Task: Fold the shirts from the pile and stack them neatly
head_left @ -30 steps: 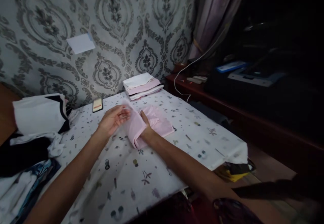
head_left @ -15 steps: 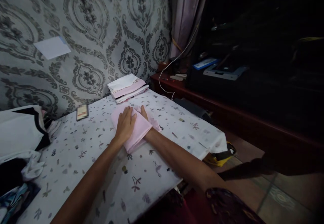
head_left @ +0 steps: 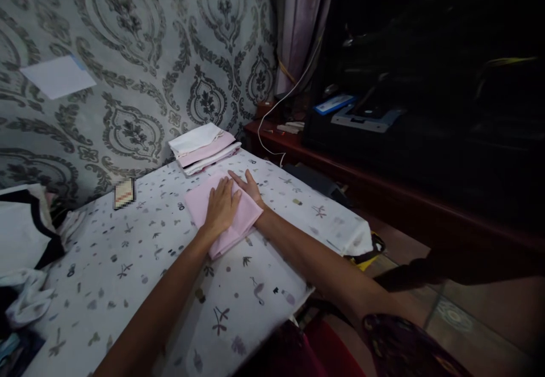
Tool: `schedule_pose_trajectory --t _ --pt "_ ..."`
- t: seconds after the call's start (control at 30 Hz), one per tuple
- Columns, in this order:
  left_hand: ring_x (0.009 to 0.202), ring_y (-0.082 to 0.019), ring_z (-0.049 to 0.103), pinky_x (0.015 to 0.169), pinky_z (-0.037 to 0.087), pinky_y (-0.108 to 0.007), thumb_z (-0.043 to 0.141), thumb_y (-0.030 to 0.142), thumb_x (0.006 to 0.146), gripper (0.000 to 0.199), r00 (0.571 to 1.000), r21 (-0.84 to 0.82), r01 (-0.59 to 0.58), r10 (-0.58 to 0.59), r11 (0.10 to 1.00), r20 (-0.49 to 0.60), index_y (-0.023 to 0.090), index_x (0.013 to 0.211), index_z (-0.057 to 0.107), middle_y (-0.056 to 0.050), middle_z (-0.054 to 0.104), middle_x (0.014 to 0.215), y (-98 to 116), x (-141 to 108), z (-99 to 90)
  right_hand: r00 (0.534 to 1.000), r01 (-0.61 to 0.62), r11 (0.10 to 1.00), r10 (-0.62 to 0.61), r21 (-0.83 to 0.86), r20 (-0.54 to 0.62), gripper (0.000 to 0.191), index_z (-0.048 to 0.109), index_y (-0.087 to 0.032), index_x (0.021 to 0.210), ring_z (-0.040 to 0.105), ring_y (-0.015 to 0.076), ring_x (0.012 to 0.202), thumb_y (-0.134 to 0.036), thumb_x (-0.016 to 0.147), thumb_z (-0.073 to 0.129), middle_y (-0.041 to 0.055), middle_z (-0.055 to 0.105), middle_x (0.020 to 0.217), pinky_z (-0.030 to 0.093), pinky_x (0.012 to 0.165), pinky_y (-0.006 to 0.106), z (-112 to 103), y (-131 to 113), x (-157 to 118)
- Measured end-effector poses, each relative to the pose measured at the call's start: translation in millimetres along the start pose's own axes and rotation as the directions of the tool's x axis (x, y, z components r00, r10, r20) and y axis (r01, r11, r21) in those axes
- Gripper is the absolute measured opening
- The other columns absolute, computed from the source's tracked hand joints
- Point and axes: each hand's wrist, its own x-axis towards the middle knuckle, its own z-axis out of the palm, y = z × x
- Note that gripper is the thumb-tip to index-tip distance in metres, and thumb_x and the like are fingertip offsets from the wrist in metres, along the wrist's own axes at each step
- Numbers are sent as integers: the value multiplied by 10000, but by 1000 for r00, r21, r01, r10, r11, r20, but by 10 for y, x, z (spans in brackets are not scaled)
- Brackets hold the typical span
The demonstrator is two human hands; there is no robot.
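Observation:
A pink folded cloth [head_left: 244, 215] lies flat on the patterned white tablecloth [head_left: 170, 286]. My left hand [head_left: 222, 205] rests palm down on top of it, fingers stretched out. At the cloth's right edge is my right hand [head_left: 250, 187], its fingers and thumb apart, touching or very close to the fold. Behind the cloth stands a stack of folded white and pink garments [head_left: 204, 147]. What kind of garment the pink cloth is, I cannot tell.
Loose clothes [head_left: 25, 229] are heaped at the left edge. A small blurred-out card [head_left: 124, 193] leans by the patterned wall [head_left: 140, 82]. On the right stands a dark red cabinet [head_left: 340, 172] with a white cable [head_left: 261, 133] hanging in front.
My right hand has come out from under the pink cloth's right flap to its edge. The loose part there now lies folded in. The view has shifted slightly right.

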Motion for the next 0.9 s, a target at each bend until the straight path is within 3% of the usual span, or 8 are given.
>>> schedule_pose_trajectory --t 0.27,0.47,0.57,0.77,0.9 --pt "1522 -269 204 1220 187 -531 225 424 1021 603 999 19 25 -26 1000 47 97 1515 338 -161 268 1624 80 75 52 998 -25 984 15 -176 -58 660 414 -181 1435 681 267 1017 -609 987 185 121 666 1149 485 1000 539 -33 -189 58" --pt "1520 -282 207 1209 161 -577 285 460 1011 606 998 18 -26 25 1000 51 131 1519 324 -185 277 1617 32 88 144 992 122 927 -125 -355 14 651 500 -200 1312 622 281 1132 -645 960 179 150 657 1190 415 1058 560 -194 -308 -11" --pt "1522 -276 201 1211 143 -581 269 459 1013 608 997 -3 -40 40 999 72 133 1525 314 -183 281 1617 17 77 138 993 117 913 -117 -391 25 674 498 -180 1316 605 262 1164 -641 963 156 164 633 1240 416 1074 513 -197 -326 -59" --pt "1525 -249 195 1210 160 -576 169 461 1023 610 991 -123 -56 70 991 116 159 1545 267 -136 242 1639 22 66 43 990 87 971 -109 -224 -86 639 536 -162 1298 620 229 1152 -617 982 217 131 659 1152 411 1108 434 -25 -310 -158" --pt "1520 -269 210 1215 137 -579 247 414 1016 586 988 -67 -61 70 996 136 129 1525 295 -165 268 1626 126 32 76 970 104 920 -177 -377 -165 595 624 -170 1177 607 229 1184 -571 997 223 137 687 1121 388 1126 437 23 -318 -240"
